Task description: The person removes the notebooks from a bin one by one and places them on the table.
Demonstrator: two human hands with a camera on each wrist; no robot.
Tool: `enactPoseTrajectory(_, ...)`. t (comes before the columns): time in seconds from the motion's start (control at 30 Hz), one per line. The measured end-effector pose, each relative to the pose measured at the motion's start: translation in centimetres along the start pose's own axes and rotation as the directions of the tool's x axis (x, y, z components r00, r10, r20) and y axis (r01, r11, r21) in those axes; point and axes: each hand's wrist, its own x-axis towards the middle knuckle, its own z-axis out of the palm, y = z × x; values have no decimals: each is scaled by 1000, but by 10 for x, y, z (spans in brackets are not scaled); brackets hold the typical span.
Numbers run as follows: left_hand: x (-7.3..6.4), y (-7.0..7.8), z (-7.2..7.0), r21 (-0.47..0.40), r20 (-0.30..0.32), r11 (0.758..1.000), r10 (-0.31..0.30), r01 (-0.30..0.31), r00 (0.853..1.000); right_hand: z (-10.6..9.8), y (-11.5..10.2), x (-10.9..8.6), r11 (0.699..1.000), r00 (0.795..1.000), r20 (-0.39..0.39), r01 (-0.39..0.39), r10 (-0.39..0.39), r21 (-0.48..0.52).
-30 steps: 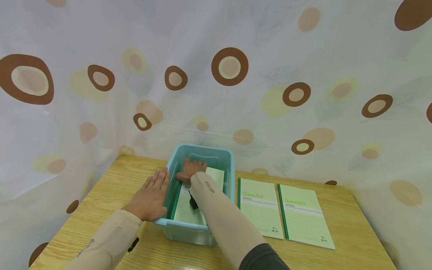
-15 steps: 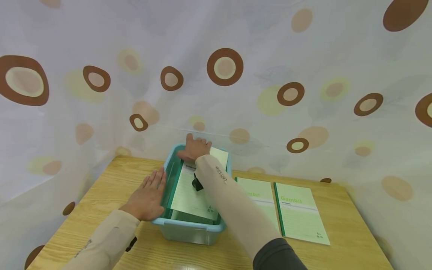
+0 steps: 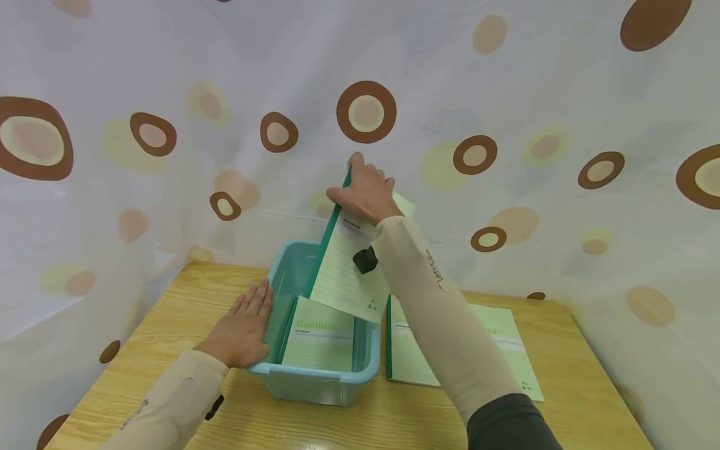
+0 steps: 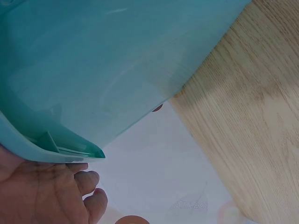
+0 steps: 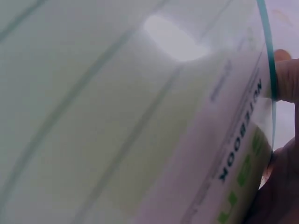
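My right hand (image 3: 365, 192) grips the top end of a pale green notebook (image 3: 350, 269) with a dark green spine, holding it tilted above a light blue plastic bin (image 3: 315, 378). In the right wrist view the notebook's cover (image 5: 117, 116) fills most of the picture, thumb and fingers at its edge. Inside the bin lies another Gambit notebook (image 3: 319, 344), its upper part hidden behind the raised one. My left hand (image 3: 240, 328) rests with straight fingers on the bin's left rim. From the left wrist, the hand (image 4: 46, 193) shows against the bin's rim (image 4: 51, 155).
To the right of the bin, two more green notebooks lie side by side on the wooden table (image 3: 579, 381): a nearer one (image 3: 413, 356) and a farther one (image 3: 514, 340), both partly behind my right forearm. A patterned white sheet (image 3: 450, 75) hangs behind the table.
My right hand has lifted the notebook up out of the bin and toward the right, uncovering the one beneath. My left hand has stayed on the rim.
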Motion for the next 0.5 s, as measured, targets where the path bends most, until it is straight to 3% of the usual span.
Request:
enactPoseTrajectory(0.23,-2,1,0,2,11,1000,-6,6,1000,-30,27,-26,998,999,-45,7,-10,-65)
enactPoseTrajectory(0.5,-2,2,-1,1,2,1000,15,-15,1000,-20,89,-64,981,1000,-23,-21,16,-193)
